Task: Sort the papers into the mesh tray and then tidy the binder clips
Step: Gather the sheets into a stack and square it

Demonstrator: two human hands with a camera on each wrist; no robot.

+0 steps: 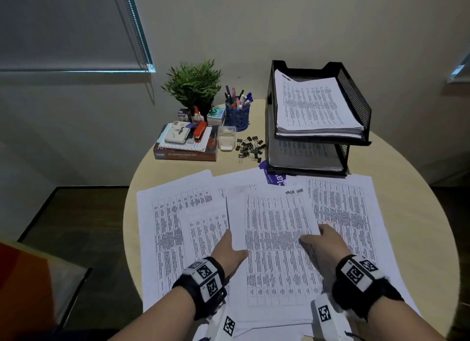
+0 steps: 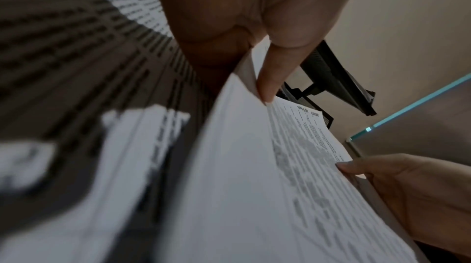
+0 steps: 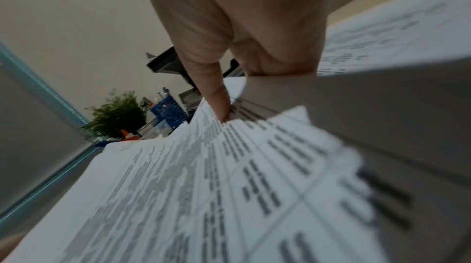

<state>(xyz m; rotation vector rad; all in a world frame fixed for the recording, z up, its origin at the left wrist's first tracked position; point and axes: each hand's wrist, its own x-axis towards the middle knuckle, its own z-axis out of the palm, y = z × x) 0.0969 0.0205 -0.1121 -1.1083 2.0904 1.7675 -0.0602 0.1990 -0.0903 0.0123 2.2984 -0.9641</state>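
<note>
Left hand point(image 1: 230, 250) and right hand point(image 1: 323, 241) each pinch a side edge of the printed stack point(image 1: 273, 239), thumbs on top, fingers hidden beneath. Stack lies amid loose papers point(image 1: 178, 213) before the mesh tray point(image 1: 356, 106). Binder clips point(image 1: 250, 148) scattered left of tray; wrist views blurred.

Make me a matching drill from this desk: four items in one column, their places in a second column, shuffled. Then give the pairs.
Items
1. binder clips
2. pen cup
3. red stapler
4. sheet headed in handwriting

Places
A. on the pile of books and pads at the table's left rear
B. held at its side edges by the left hand and right hand
C. loose on the table, left of the mesh tray
D. right of the potted plant, behind the clips

Pairs: 1-C, 2-D, 3-A, 4-B
</note>
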